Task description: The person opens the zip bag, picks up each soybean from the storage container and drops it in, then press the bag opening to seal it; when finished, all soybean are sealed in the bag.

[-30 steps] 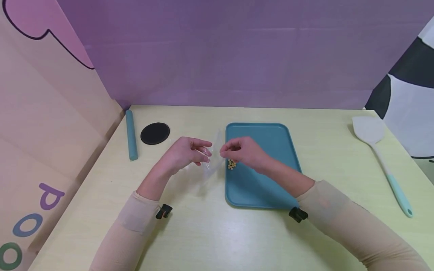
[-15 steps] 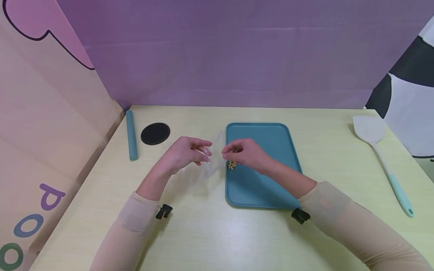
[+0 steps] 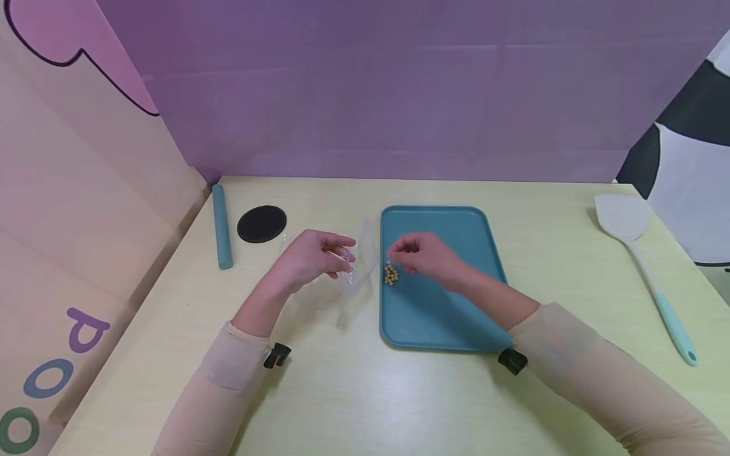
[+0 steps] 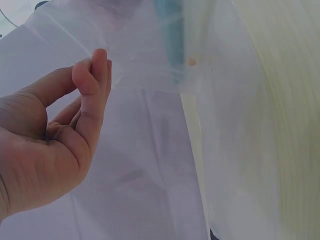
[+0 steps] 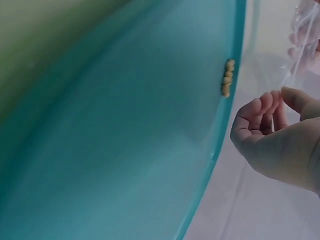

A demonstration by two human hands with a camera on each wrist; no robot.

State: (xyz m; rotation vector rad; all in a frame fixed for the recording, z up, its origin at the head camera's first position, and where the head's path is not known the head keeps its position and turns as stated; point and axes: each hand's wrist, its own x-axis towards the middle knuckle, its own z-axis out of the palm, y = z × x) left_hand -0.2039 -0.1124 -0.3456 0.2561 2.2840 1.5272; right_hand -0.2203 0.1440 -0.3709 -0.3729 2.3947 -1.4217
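Note:
In the head view, my left hand (image 3: 313, 256) pinches a clear plastic bag (image 3: 362, 263) left of the teal tray; thumb and index fingertip meet on the film in the left wrist view. My right hand (image 3: 424, 256) is over the tray's left side, thumb and fingertips drawn together. Its fingertips are close to the bag's edge in the right wrist view; I cannot tell whether they pinch anything. Just below them, several small tan beans (image 3: 390, 273) lie clustered at the left edge of the tray (image 3: 445, 323). Through the film, the left wrist view shows one bean (image 4: 192, 62).
A black round disc (image 3: 262, 223) and a teal rod (image 3: 222, 228) lie at the back left of the table. A white spatula (image 3: 621, 218) with a mint handle lies on the right. Behind the table stands a purple wall (image 3: 399, 95).
My right hand has moved right, away from the bag and farther over the tray, so more of the bean cluster shows. My left hand has stayed in place with the bag.

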